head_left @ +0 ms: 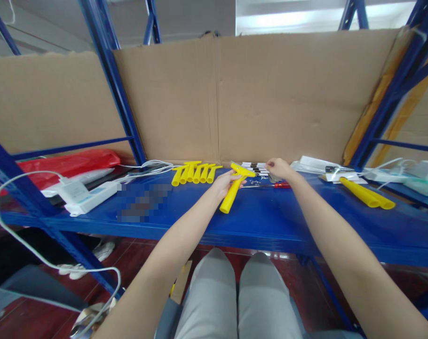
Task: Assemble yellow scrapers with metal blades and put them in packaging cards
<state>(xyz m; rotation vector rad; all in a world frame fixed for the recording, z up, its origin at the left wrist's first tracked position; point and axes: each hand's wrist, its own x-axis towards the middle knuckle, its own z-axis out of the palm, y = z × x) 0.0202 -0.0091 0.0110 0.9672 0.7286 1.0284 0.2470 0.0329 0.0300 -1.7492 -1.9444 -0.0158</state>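
My left hand [224, 184] is closed around a yellow T-shaped scraper-like tool [231, 194], its round hollow handle slanting towards me and its flat head at the far end. My right hand [278, 168] reaches to the back of the blue shelf, fingers pinched together; what they hold, if anything, is too small to make out. Just left of it lies a row of small white-and-black pieces [254, 167]. Small metal bits [258, 181] are scattered between the hands. Below my right hand lies a screwdriver with a red handle [281, 185].
Several similar yellow tools [196, 174] stand in a row at the back left. Two yellow tubes [365, 194] lie at the right. A white power strip [94, 195] and cables are at the left, near a red bag [69, 162]. Cardboard [270, 94] closes off the back.
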